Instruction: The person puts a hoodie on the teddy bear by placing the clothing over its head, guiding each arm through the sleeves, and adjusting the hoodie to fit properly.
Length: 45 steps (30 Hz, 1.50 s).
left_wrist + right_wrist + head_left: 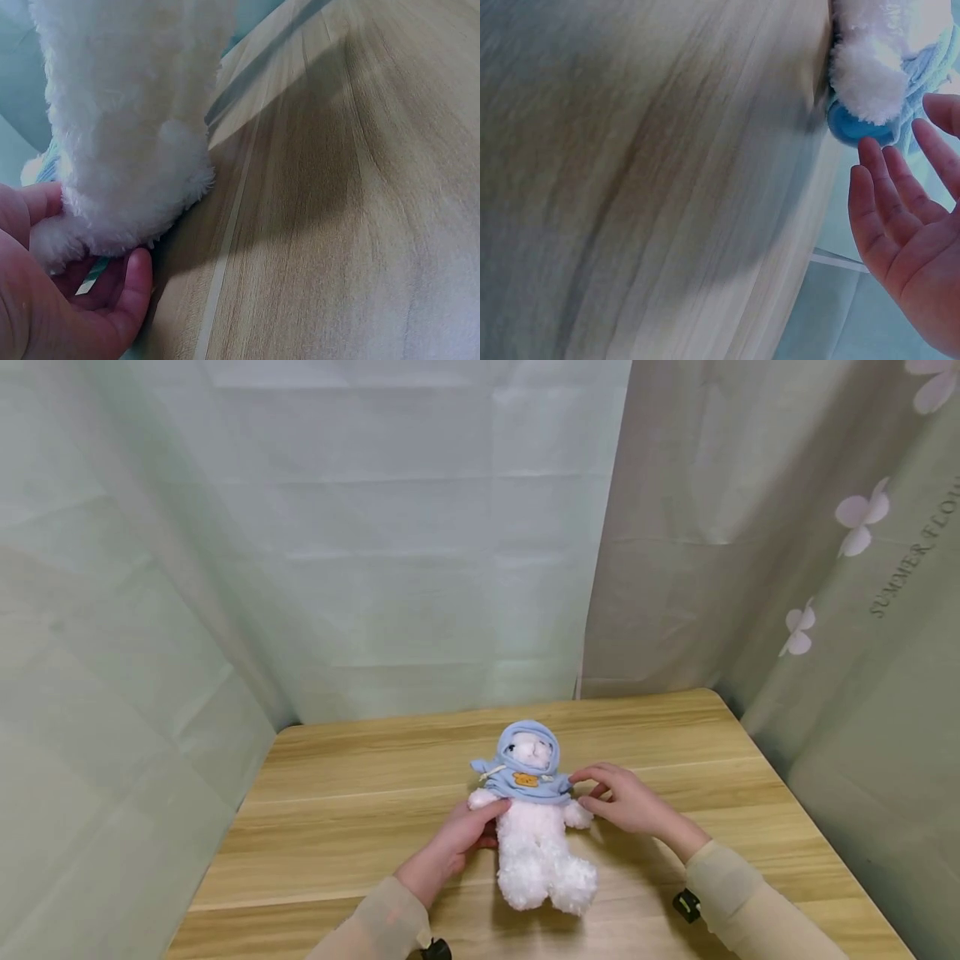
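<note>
A white plush toy (pixel 534 839) is held above the wooden tabletop in the head view, legs toward me. A light blue hoodie (pixel 546 788) with an orange patch is bunched around its head and upper chest; both furry arms hang out below it. My left hand (pixel 467 833) grips the toy's side, thumb in front and fingers behind, as the left wrist view shows around the white fur (pixel 135 127). My right hand (pixel 628 800) is at the hoodie's other side, fingers loosely extended near the blue sleeve (pixel 849 126); I cannot tell how firmly they touch it.
The wooden table (pixel 337 835) spreads around the toy. Pale curtains (pixel 390 543) close in the back and both sides, with flower prints (pixel 862 514) on the right one. A black wrist device (pixel 686 904) sits at the right sleeve.
</note>
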{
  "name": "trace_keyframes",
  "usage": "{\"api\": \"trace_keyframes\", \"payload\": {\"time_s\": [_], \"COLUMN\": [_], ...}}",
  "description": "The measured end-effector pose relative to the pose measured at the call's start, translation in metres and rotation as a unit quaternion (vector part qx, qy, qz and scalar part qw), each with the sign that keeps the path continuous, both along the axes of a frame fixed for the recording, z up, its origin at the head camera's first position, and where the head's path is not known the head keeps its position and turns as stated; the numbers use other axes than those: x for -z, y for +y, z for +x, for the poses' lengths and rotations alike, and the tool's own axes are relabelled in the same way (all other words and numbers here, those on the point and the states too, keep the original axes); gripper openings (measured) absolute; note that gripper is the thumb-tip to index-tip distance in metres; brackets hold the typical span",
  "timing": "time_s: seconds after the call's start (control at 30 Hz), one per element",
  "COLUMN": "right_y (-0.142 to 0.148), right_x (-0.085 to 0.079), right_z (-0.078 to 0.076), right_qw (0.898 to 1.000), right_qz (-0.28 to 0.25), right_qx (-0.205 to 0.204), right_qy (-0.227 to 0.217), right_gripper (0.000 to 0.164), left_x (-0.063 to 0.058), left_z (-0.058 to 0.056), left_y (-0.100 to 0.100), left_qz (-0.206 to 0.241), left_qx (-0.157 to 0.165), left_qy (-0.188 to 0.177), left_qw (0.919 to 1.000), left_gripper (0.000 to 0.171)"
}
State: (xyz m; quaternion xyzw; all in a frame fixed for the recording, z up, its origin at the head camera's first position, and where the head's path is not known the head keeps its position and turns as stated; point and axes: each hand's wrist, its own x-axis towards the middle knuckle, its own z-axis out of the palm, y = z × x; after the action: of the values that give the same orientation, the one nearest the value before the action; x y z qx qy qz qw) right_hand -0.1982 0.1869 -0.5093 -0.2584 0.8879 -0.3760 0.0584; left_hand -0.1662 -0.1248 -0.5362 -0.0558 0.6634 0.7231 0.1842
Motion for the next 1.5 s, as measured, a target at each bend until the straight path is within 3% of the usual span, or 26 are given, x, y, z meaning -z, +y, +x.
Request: {"api": "trace_keyframes", "payload": {"time_s": [0.43, 0.8, 1.17, 1.5], "right_y": [0.002, 0.001, -0.003, -0.006], "right_x": [-0.001, 0.001, 0.003, 0.005], "right_z": [0.001, -0.002, -0.004, -0.006], "right_qw": [1.0, 1.0, 1.0, 1.0], "right_qz": [-0.01, -0.003, -0.005, -0.004], "right_qx": [0.0, 0.0, -0.006, -0.005], "right_qy": [0.008, 0.011, 0.015, 0.011], "right_gripper": [0.032, 0.033, 0.034, 0.033], "left_x": [-0.001, -0.008, -0.016, -0.025], "left_z": [0.0, 0.0, -0.002, -0.005], "left_y": [-0.001, -0.008, -0.026, -0.033], "left_qz": [-0.001, -0.027, -0.081, -0.111], "left_qx": [-0.008, -0.056, -0.095, -0.134], "left_qy": [0.007, 0.028, 0.065, 0.096], "left_qw": [0.9999, 0.9977, 0.99, 0.98], "left_gripper": [0.059, 0.064, 0.066, 0.055]}}
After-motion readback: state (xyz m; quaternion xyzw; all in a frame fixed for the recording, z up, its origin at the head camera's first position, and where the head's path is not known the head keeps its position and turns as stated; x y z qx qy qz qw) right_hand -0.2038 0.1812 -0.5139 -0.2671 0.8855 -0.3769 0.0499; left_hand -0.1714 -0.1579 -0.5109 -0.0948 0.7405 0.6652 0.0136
